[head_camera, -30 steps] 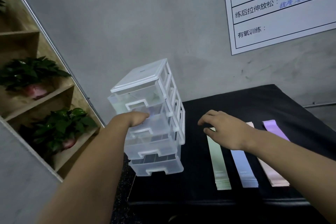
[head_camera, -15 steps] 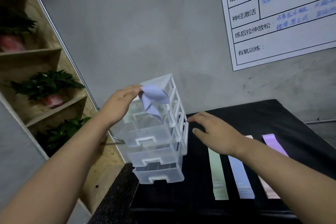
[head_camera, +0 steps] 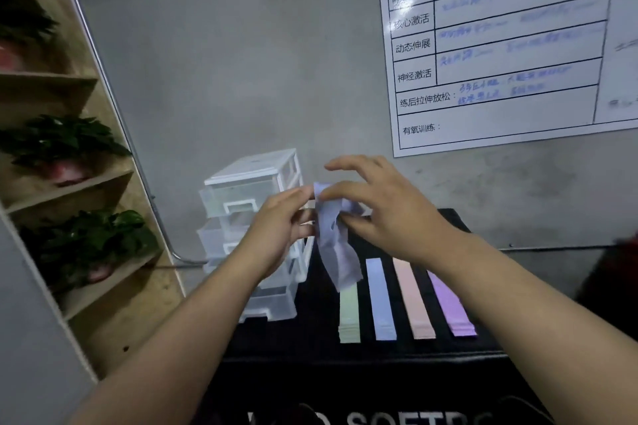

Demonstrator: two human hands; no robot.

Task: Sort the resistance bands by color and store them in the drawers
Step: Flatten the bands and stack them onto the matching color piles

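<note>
Three leafy green potted plants (head_camera: pixel 62 145) are sitting on the slanted wooden shelf (head_camera: pixel 103 190) at far left. One clear plastic drawer unit (head_camera: pixel 248 179) is standing on the black tabletop (head_camera: pixel 310 338); its lower drawers are partly hidden, so I cannot count them. In front of it, the left hand (head_camera: pixel 276 238) is pinching the top of one crumpled pale lilac-blue resistance band (head_camera: pixel 333 248), which is hanging in the air above the tabletop. The right hand (head_camera: pixel 397 217) is gripping the same band between thumb and middle finger, with its index finger lifted clear. Four flat bands are lying side by side below: green (head_camera: pixel 349 314), blue (head_camera: pixel 379 300), peach (head_camera: pixel 412 300) and purple (head_camera: pixel 448 307). One white wall chart (head_camera: pixel 500 45) is hanging at upper right.
</note>
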